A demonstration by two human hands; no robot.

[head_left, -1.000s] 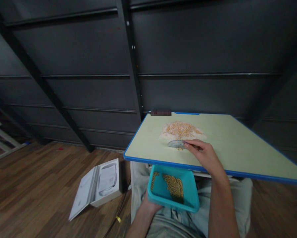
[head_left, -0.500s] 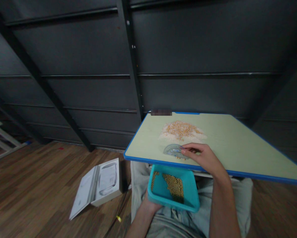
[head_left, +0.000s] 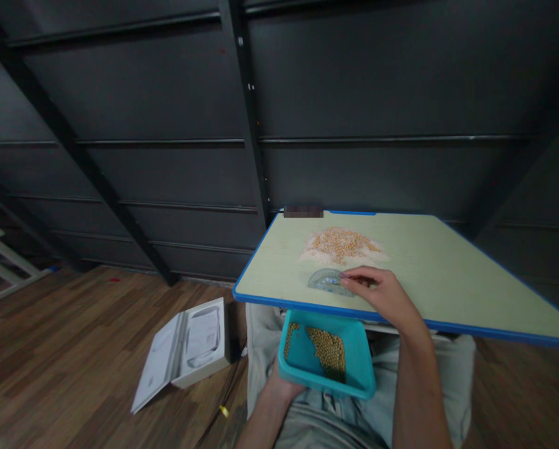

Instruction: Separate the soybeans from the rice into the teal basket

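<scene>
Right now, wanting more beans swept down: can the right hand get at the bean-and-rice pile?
Probably yes: the right hand, holding the protractor, sits just short of the pile, only bare tabletop between.

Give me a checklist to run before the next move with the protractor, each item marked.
1. Right hand grips the protractor: ok, fingertips on its right end.
2. Protractor lies flat on the table: cannot tell.
3. Pile apart from the protractor: ok, a gap shows.
4. Left hand holds the tray: ok, from beneath.
5. Tray sits under the table's near edge: ok.
6. Tray has room: ok, beans cover only part of its floor.
</scene>
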